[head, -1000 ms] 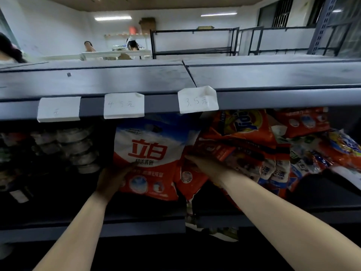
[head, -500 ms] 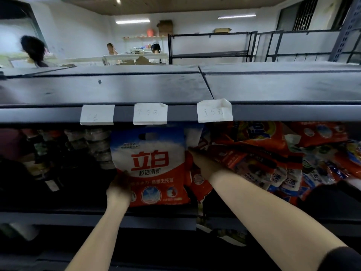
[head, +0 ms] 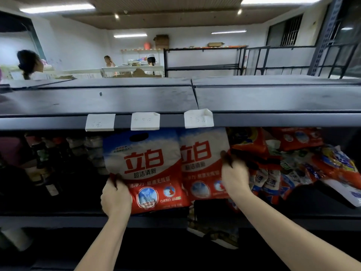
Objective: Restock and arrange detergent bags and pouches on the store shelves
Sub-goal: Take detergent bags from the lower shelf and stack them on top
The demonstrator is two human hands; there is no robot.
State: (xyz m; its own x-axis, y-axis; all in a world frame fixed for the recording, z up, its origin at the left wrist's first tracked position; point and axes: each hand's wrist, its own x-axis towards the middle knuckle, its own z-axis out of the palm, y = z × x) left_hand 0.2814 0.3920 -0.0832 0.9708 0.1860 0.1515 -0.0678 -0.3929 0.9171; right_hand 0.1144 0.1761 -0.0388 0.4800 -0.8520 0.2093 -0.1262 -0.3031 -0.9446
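done: two red-white-blue plastic detergent bags point(head: 144, 169) upright | left hand point(head: 115, 198) grips first, right hand point(head: 235, 178) pinches second point(head: 203, 163); left: jumbled red pouches point(head: 273, 165) at 3 o'clock

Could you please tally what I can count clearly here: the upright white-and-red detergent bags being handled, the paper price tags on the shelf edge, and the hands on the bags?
Upright white-and-red detergent bags: 2, left bag, right bag
Paper price tags: 3
Hands: 2, left hand, right hand
Total: 7
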